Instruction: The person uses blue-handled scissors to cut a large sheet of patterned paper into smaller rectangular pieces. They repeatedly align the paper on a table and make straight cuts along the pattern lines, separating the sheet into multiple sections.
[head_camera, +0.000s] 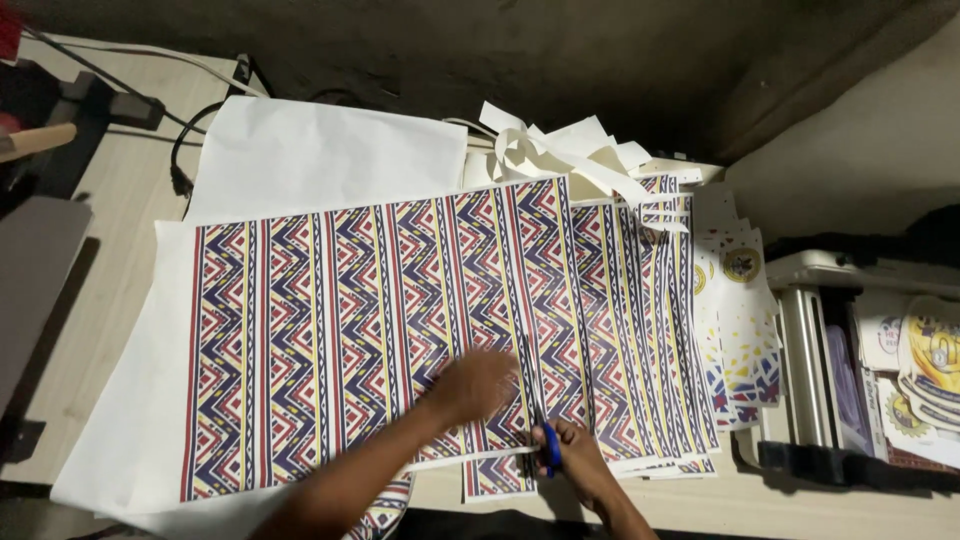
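A large paper sheet (330, 330) printed with red, navy and yellow zigzag stripes lies flat on the table. My left hand (472, 385) presses down on its lower middle, fingers blurred. My right hand (572, 455) holds blue-handled scissors (545, 430) at the sheet's near edge, blades pointing away along a stripe. To the right of the cut line lies a stack of narrower cut strips (645, 330) with the same pattern.
White paper offcuts (560, 150) pile up at the back. Plain white sheets (320, 150) lie under the printed one. Printed die-cut cards (740, 310) and a machine with rollers (840, 370) stand at right. Black cables (190, 140) and dark equipment (40, 120) sit at left.
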